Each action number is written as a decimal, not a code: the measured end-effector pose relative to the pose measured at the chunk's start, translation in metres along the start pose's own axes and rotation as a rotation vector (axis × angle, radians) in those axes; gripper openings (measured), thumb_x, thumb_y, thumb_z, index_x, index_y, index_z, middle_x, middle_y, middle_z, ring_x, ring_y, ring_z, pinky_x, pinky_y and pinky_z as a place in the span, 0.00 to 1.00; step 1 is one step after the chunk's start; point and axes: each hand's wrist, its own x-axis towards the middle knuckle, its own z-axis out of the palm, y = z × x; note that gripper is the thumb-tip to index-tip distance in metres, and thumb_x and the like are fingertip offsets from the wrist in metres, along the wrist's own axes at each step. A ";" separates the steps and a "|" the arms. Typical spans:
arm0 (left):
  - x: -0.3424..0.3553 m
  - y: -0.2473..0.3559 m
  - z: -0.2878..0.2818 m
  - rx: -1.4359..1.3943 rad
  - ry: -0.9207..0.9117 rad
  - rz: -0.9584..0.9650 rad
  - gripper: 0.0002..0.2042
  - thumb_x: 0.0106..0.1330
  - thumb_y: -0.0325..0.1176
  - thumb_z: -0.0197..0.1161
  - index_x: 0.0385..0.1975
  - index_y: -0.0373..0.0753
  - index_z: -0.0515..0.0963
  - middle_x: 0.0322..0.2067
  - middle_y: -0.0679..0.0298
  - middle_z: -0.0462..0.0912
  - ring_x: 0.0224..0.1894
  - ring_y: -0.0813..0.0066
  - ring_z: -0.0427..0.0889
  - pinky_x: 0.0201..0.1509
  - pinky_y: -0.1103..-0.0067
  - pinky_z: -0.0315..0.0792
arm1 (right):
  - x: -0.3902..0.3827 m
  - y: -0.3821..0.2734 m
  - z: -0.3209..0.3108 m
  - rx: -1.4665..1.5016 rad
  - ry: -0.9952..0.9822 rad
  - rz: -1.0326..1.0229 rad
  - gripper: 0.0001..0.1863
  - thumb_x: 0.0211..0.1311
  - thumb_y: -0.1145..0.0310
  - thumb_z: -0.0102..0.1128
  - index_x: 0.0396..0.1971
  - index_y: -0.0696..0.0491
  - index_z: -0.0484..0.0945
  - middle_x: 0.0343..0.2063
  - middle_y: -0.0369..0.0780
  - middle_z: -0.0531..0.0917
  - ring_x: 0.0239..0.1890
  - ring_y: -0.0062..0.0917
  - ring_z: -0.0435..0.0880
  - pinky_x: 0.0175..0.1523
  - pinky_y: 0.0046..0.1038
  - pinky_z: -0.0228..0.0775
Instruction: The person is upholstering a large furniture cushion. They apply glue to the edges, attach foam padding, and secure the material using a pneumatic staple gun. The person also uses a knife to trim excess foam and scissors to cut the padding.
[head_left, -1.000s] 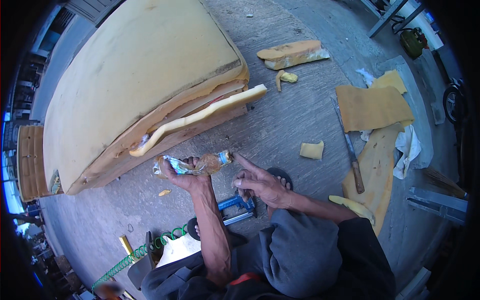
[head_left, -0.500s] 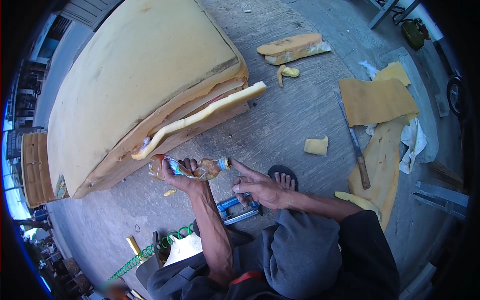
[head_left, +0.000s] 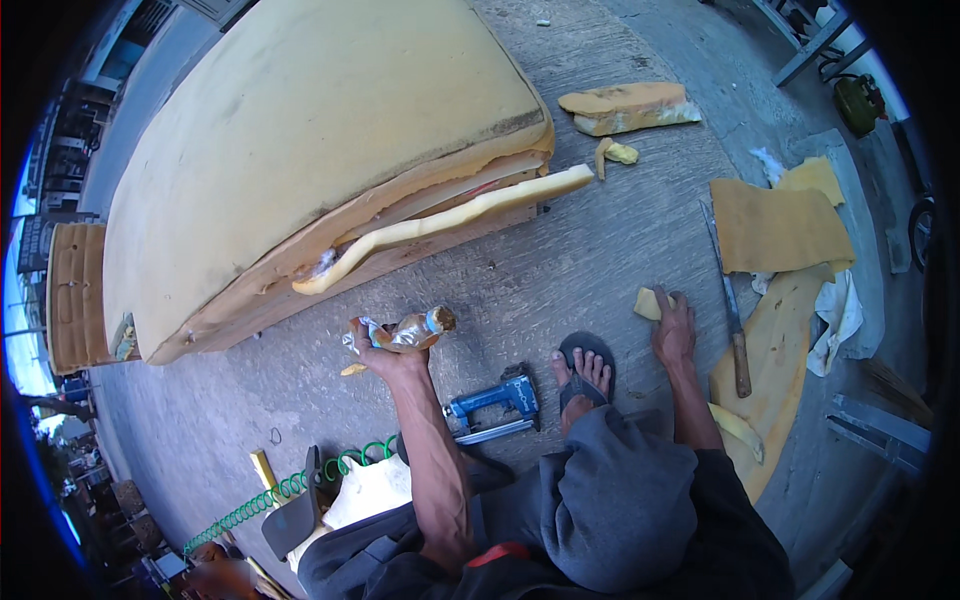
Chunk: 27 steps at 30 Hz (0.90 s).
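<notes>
Your left hand is closed around a clear plastic bottle. The bottle lies across your palm, with its neck poking out to the right, past your thumb side. It has brown stuff inside. Your right hand is down low, off to the right, and well apart from the bottle. Its fingers touch the right side of a small yellow foam piece. I cannot tell if they pinch it or just rest on it.

The bottle has a blue band near its neck and a shiny blue and white wrap, partly hidden by your fingers. The blue staple gun near your foot has pale marks on its side.

Under it all is a rough grey floor. A big yellow foam block sits at the upper left, and a bent foam strip runs along its front edge. To the right of your right hand, a knife with a wooden handle lies partly on a long foam piece, just beside a square-ish foam sheet. A green curly hose winds along at the lower left.
</notes>
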 end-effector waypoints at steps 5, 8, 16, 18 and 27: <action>0.014 0.013 -0.020 -0.013 -0.117 0.093 0.12 0.65 0.46 0.67 0.36 0.51 0.71 0.32 0.71 0.71 0.37 0.73 0.74 0.42 0.63 0.74 | 0.034 -0.144 -0.021 0.501 -0.072 -0.413 0.40 0.53 0.69 0.70 0.70 0.49 0.69 0.48 0.53 0.79 0.49 0.50 0.80 0.58 0.44 0.75; -0.001 0.010 0.003 -0.020 -0.066 0.125 0.12 0.65 0.46 0.66 0.39 0.51 0.72 0.32 0.70 0.71 0.36 0.74 0.72 0.43 0.63 0.72 | 0.070 -0.214 0.017 0.288 -0.040 -0.591 0.30 0.57 0.59 0.65 0.61 0.51 0.77 0.48 0.54 0.79 0.50 0.50 0.80 0.54 0.44 0.76; -0.066 0.035 0.052 0.039 -0.128 0.341 0.13 0.68 0.46 0.60 0.49 0.55 0.74 0.27 0.71 0.66 0.15 0.79 0.59 0.17 0.80 0.55 | 0.049 -0.244 -0.027 1.312 -1.047 0.017 0.22 0.63 0.53 0.55 0.46 0.55 0.81 0.26 0.40 0.84 0.24 0.25 0.82 0.27 0.26 0.71; -0.055 0.038 0.047 0.110 -0.216 0.404 0.09 0.70 0.46 0.57 0.45 0.52 0.73 0.21 0.72 0.63 0.13 0.80 0.57 0.16 0.81 0.52 | 0.023 -0.240 -0.034 1.470 -1.039 0.118 0.21 0.63 0.51 0.56 0.42 0.55 0.80 0.27 0.36 0.82 0.23 0.18 0.79 0.23 0.20 0.65; -0.067 0.038 0.064 0.236 -0.257 0.474 0.11 0.72 0.46 0.56 0.29 0.50 0.70 0.13 0.73 0.60 0.09 0.81 0.57 0.11 0.80 0.53 | -0.006 -0.241 -0.028 1.548 -1.102 0.187 0.20 0.64 0.51 0.58 0.43 0.53 0.79 0.29 0.37 0.82 0.24 0.21 0.80 0.24 0.23 0.66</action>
